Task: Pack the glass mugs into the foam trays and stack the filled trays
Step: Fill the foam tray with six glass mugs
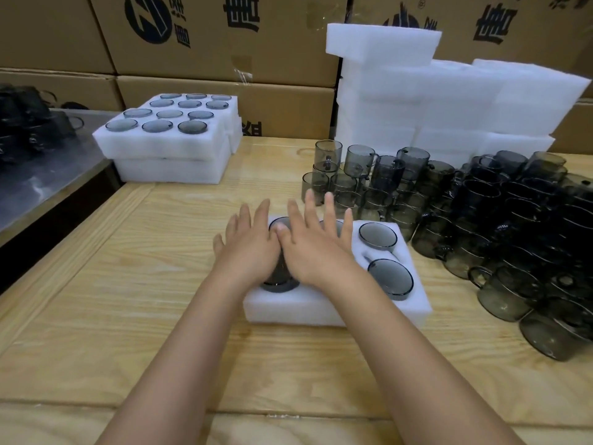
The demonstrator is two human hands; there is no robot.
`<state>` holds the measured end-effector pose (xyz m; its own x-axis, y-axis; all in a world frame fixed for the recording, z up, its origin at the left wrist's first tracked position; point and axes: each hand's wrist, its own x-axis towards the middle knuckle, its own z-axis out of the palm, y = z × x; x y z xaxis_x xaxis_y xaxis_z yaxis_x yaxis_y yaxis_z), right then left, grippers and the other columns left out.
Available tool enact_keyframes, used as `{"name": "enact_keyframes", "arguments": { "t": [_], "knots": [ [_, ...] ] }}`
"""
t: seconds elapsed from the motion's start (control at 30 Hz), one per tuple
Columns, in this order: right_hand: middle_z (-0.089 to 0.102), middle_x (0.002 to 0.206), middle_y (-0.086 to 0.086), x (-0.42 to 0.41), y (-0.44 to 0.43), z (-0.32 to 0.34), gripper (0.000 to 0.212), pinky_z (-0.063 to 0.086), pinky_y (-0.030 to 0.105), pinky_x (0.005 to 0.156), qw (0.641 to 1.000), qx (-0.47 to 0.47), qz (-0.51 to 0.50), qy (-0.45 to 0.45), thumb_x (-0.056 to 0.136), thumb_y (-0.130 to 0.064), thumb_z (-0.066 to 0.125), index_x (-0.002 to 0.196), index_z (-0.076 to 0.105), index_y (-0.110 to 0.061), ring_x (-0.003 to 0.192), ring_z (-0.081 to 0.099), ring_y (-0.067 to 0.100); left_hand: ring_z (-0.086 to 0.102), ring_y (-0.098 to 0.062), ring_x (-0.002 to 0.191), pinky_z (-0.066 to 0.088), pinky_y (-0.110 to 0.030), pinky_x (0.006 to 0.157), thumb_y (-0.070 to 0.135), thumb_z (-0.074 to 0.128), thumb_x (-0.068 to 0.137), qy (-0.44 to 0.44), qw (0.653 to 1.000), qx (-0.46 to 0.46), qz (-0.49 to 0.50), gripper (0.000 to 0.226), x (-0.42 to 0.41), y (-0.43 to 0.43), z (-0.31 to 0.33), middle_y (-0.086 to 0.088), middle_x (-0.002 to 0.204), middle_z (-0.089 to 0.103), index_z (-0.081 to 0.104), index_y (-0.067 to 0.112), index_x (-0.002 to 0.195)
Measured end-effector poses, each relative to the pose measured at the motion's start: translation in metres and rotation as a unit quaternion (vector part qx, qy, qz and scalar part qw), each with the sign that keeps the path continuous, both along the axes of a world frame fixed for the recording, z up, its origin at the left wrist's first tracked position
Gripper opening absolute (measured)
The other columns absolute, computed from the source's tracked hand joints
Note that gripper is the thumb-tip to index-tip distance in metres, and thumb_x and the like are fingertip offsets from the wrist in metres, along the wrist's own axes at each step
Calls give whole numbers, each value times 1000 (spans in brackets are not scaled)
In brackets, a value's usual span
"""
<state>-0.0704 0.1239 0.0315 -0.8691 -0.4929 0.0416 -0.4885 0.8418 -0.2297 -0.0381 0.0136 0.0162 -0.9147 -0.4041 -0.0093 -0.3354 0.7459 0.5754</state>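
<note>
Two layers of filled trays [167, 149] stand stacked at back left. On the front tray [337, 311], which lies on the table [154, 284], the left hand [248, 252] and right hand [317, 252] rest flat. Their fingers are straight and spread over seated mugs [390, 277], gripping nothing; whether every slot is full is hidden. Plenty remains, I judge: a heap of loose mugs [500, 226] at right, with spare foam [449, 101] behind. The boxes [224, 43] carry dark Chinese characters and a round logo, cropped and unreadable.

Filled stack [167, 139] far left, foam tray [333, 303] centre, loose mugs [481, 226] right
</note>
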Motion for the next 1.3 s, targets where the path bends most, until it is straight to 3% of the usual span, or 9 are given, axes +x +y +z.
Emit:
{"name": "enact_keyframes", "arguments": {
  "t": [0.3, 0.4, 0.5, 0.73, 0.9, 1.0, 1.13, 1.23, 1.3],
  "knots": [
    [-10, 159, -3, 1, 1, -9, 55, -13, 61, 109, 998, 25, -23, -51, 99, -46, 3, 151, -1, -28, 144, -18, 22, 9, -28, 146, 8, -57, 113, 37, 17, 101, -52, 980, -187, 44, 51, 5, 14, -1, -9, 159, 13, 5, 30, 150],
    [-7, 159, -3, 0, 5, -8, 56, -14, 59, 109, 999, 4, -14, -50, 99, -46, 4, 151, 0, -26, 145, -16, 21, 10, -21, 147, 6, -45, 115, 27, 24, 102, 31, 966, -255, 13, 50, 5, 17, 3, -7, 160, 13, 14, 22, 150],
    [-4, 160, -4, -4, 8, -9, 59, -16, 56, 110, 995, -59, -9, -74, 98, -47, 3, 152, -3, -24, 145, -13, 16, 24, -20, 142, 14, -29, 111, 20, 26, 102, 121, 979, -135, -92, 47, 6, 18, 5, -2, 154, 31, 24, 18, 149],
    [10, 158, -10, 0, 26, 3, 56, -16, 33, 114, 949, -265, 34, -169, 99, -50, 10, 150, 13, -29, 144, -1, 4, -13, -10, 146, 2, -43, 119, 52, 11, 92, -25, 973, -135, -188, 63, -1, 9, 1, 14, 160, -1, 7, 35, 152],
    [54, 134, -2, -1, 89, 5, 49, 25, 33, 108, 939, -303, -106, 125, 98, -47, 30, 130, 54, -19, 132, 38, 18, -15, -8, 146, -10, -44, 118, 49, 15, 99, -56, 967, -191, -159, 56, 1, 15, 5, 14, 160, -6, 5, 33, 152],
    [62, 111, -13, 4, 121, -8, 41, 38, 29, 86, 918, -351, -173, -69, 97, -52, 27, 112, 59, -31, 114, 51, 16, 4, -12, 147, -7, -40, 117, 44, 11, 100, 17, 964, -234, -126, 56, 10, 29, 10, 4, 161, 11, 15, 24, 152],
    [48, 139, -15, 12, 112, -20, 58, 34, 33, 110, 835, -480, -141, -230, 89, -64, 25, 135, 48, -37, 129, 43, 5, 20, -11, 144, 2, -38, 117, 67, 6, 84, 123, 941, -209, -236, 79, 33, 73, 9, 4, 158, 22, 19, 27, 151],
    [70, 95, -23, 21, 99, -14, 48, 52, 13, 75, 759, -534, -35, -370, 79, -66, 23, 83, 70, -54, 94, 63, -9, 18, -22, 145, 6, -53, 117, 80, 22, 78, 66, 909, -300, -281, 85, 34, 80, -2, 3, 160, 14, 12, 36, 151],
    [69, 89, -28, 24, 91, -12, 50, 50, 10, 72, 723, -539, 43, -430, 77, -64, 19, 76, 69, -58, 91, 62, -12, 39, -31, 135, 26, -60, 109, 80, 36, 75, 70, 901, -339, -261, 84, 34, 68, -1, -5, 152, 36, 36, 34, 145]
  ]
}}
